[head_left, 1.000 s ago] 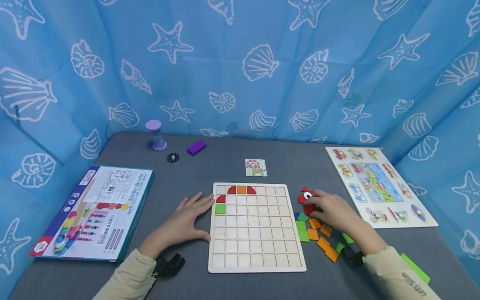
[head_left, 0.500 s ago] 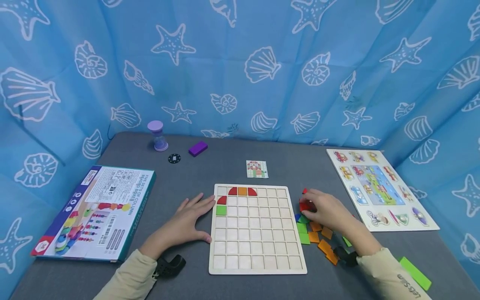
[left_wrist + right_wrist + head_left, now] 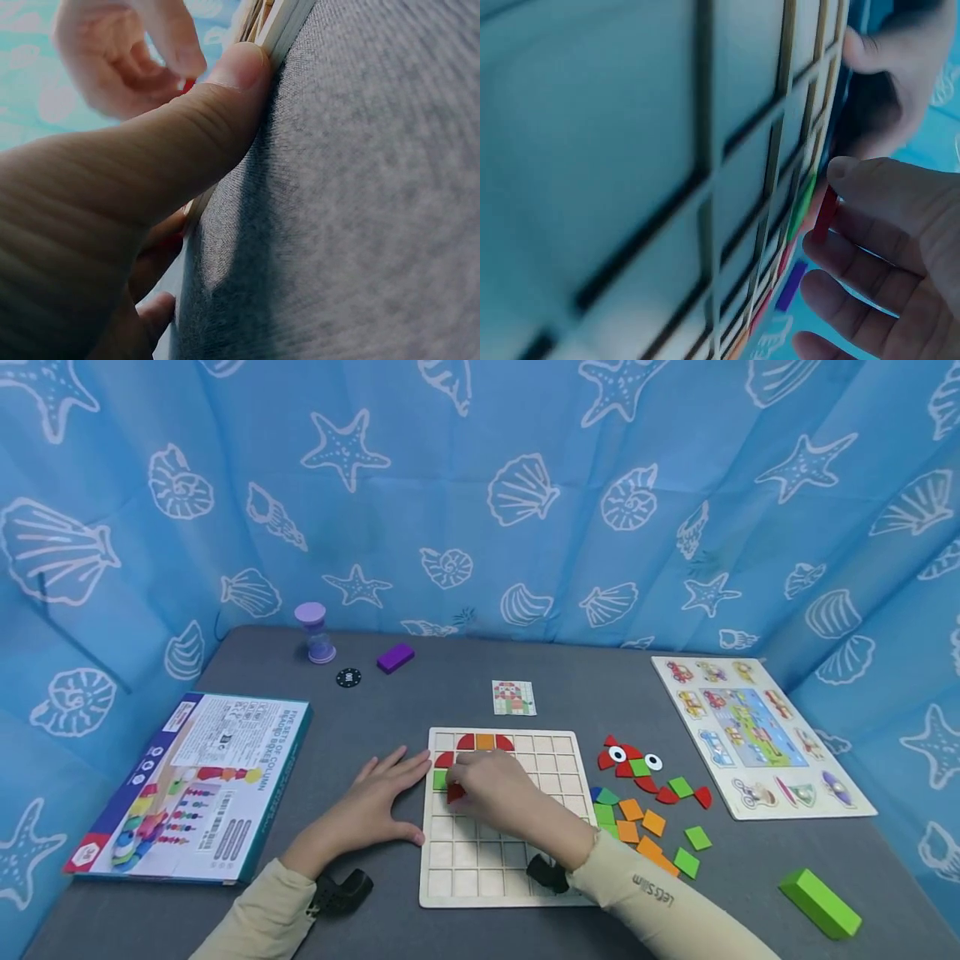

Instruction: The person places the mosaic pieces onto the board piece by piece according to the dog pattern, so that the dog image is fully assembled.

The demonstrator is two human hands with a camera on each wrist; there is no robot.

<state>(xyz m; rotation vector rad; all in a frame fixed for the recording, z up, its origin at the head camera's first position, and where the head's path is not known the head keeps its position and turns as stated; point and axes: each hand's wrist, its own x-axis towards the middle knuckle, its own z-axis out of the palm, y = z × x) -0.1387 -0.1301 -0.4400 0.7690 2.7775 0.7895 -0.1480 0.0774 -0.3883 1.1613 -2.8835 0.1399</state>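
Observation:
My right hand [image 3: 495, 789] is over the left part of a wooden grid board [image 3: 465, 883], pinching a small red tile [image 3: 825, 214] between thumb and finger. The tile is close over the cells beside the green square tile [image 3: 439, 779]. Two red quarter-round tiles flank an orange square tile [image 3: 485, 742] in the top row, and another red quarter-round tile [image 3: 444, 760] lies in the left column. Spread fingers of my left hand [image 3: 371, 806] touch the board's left edge, and its thumb [image 3: 240, 67] rests against the rim in the left wrist view.
Loose red, green and orange tiles [image 3: 654, 822] lie right of the board. A small pattern card [image 3: 513, 698] is behind it. A boxed toy [image 3: 198, 785] lies left, a picture puzzle board [image 3: 757, 739] right. A green block [image 3: 821, 903], purple block [image 3: 395, 657] and sand timer [image 3: 315, 633] stand around.
My right hand has moved left from the loose tiles to the board, carrying a red tile. The loose red tiles and eye pieces are now uncovered. My left hand stays at the board's edge.

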